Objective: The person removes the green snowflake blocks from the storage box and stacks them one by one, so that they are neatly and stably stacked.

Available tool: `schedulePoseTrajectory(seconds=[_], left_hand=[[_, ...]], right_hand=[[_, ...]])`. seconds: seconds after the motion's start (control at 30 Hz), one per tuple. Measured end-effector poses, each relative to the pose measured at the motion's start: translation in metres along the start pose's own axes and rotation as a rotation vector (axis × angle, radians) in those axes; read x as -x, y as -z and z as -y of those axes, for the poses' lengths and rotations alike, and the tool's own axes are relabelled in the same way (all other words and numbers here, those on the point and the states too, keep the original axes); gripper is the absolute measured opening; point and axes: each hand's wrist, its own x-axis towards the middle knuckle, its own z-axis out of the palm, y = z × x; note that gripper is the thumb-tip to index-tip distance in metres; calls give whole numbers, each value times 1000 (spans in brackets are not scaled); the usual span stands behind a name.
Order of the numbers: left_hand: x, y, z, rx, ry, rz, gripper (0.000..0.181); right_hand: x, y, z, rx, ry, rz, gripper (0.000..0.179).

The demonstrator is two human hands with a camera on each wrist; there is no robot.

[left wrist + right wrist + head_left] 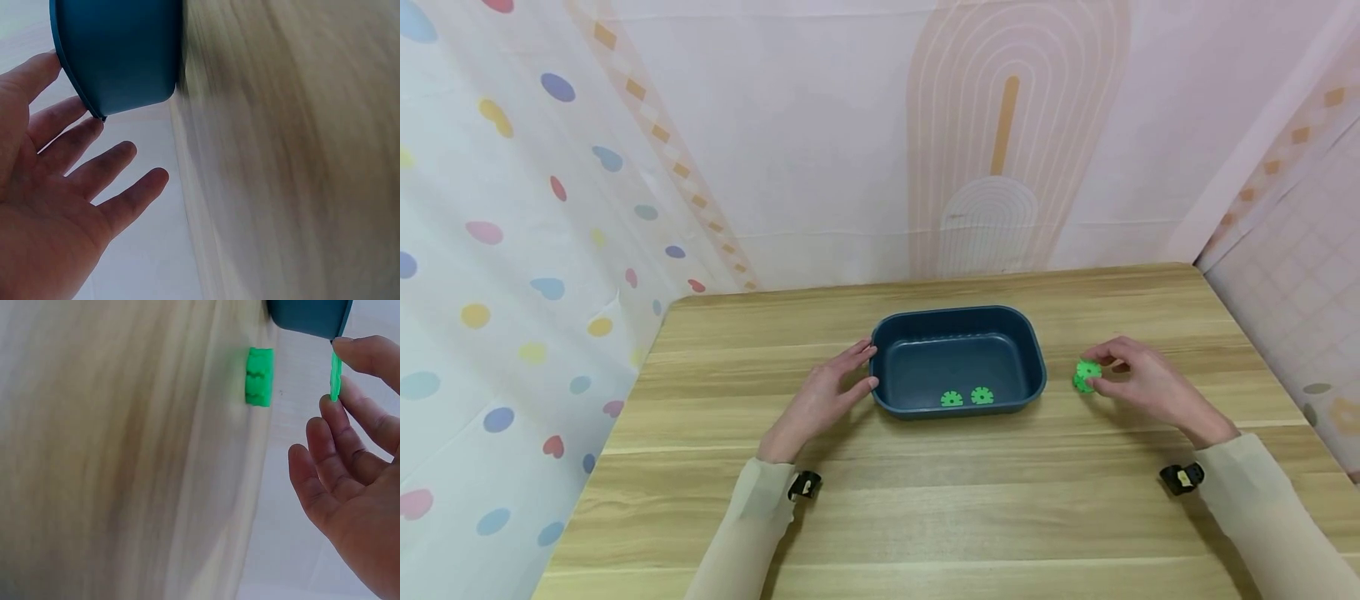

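A dark blue rectangular bin (958, 358) stands on the table, with two green notched discs (982, 396) partly visible behind its near wall. At the bin's left end, my left hand (820, 400) touches the rim with the thumb and some fingertips, its fingers spread and nearly straight. To the right of the bin, my right hand (1150, 383) pinches one green notched disc (335, 376) between thumb and fingertips. Below that disc, a short stack of green discs (259, 377) sits on the table, apart from the held one.
The wooden table (970, 517) reaches back to a patterned curtain (820, 150). More curtain hangs along the left and right sides. Each wrist wears a black band, the right band (1182, 478) showing below the sleeve cuff.
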Motion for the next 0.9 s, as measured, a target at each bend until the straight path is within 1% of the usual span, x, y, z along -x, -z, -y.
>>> schedulePoseTrajectory(seconds=[0.1,0.23,0.53,0.9], left_hand=[[0,0,0,1,5,-1,54],[0,0,0,0,6,-3,54],[0,-1,1,12,4,0,54],[-1,0,0,7,2,3,54]], right_hand=[[0,1,-1,8,-42,28,30],[-1,1,-4,26,-77,56,33],[-4,0,-10,36,-91,109,30],[-5,0,-11,31,-98,132,30]])
